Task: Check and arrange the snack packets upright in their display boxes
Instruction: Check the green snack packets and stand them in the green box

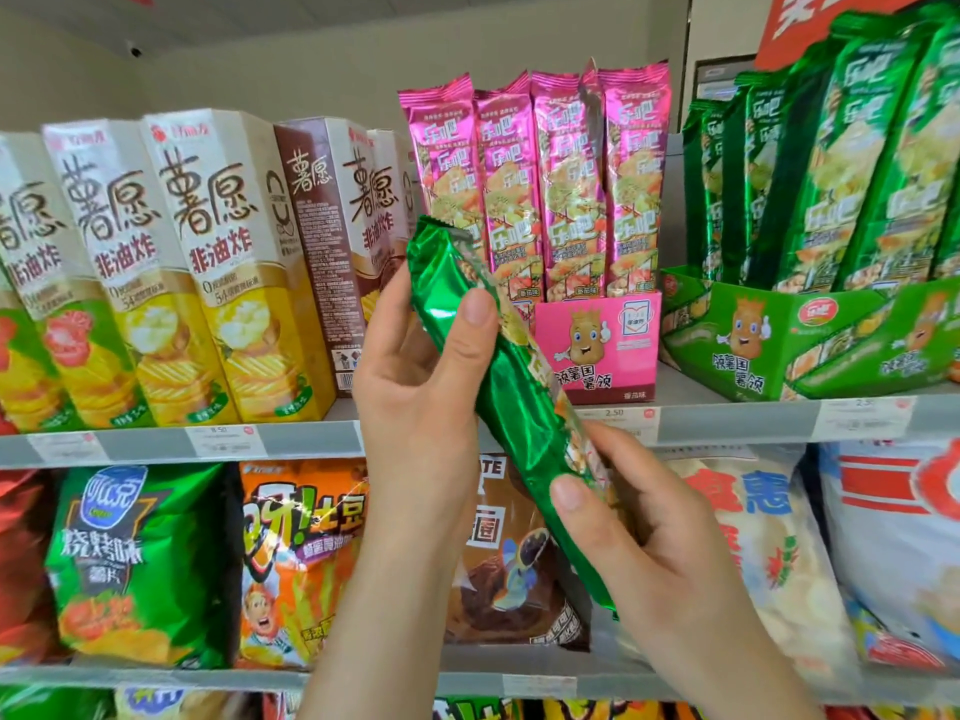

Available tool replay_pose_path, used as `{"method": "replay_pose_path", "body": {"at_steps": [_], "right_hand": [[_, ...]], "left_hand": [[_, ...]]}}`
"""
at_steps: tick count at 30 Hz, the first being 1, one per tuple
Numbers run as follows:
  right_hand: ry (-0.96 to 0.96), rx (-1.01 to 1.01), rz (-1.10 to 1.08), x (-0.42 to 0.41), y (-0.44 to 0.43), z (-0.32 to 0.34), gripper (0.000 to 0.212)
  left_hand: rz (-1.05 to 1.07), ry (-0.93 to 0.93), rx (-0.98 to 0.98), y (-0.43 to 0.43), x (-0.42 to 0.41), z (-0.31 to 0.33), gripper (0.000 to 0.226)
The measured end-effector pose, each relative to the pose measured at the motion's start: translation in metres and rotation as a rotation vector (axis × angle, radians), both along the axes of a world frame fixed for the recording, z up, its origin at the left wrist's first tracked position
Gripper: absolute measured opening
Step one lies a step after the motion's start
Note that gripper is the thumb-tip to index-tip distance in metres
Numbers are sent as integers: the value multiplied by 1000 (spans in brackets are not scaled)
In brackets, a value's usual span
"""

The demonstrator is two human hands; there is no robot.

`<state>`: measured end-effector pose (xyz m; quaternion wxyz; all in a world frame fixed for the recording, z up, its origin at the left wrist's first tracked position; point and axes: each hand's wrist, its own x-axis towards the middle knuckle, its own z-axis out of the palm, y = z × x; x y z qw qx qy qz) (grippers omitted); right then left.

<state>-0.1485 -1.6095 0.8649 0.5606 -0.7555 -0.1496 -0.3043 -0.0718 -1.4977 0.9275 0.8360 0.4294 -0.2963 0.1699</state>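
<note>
One long, shiny green foil snack packet (pixel 514 402) sits tilted in our grasp, in front of the grey metal shelf (pixel 727 420). Our left hand (pixel 415 387) pinches its upper end, thumb on the front. Our right hand (pixel 639 522) grips its lower half. Behind it, tall pink foil packets (pixel 566 168) stand upright in a pink cardboard display box (pixel 597 345). Beside that is a green cardboard display box (pixel 753 345) of matching green packets (pixel 841 163).
</note>
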Motion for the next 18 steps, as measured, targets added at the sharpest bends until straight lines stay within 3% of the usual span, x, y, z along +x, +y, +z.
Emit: {"method": "replay_pose_path", "body": {"at_steps": [6,11,14,18], "right_hand": [[126,-69,-52,-4,-7,-14,43],[112,-49,-71,-4,0,-18,45],[65,-24,-114,-4,2,-13,39],[44,-16,-121,-4,5,-11,35]], "left_hand": [[40,53,-178,3,6,-1,70],[-43,62,-55,0,6,-9,25],[-85,98,87,-5,-2,-19,21],[-68,137,108,-6,-5,-26,18]]}}
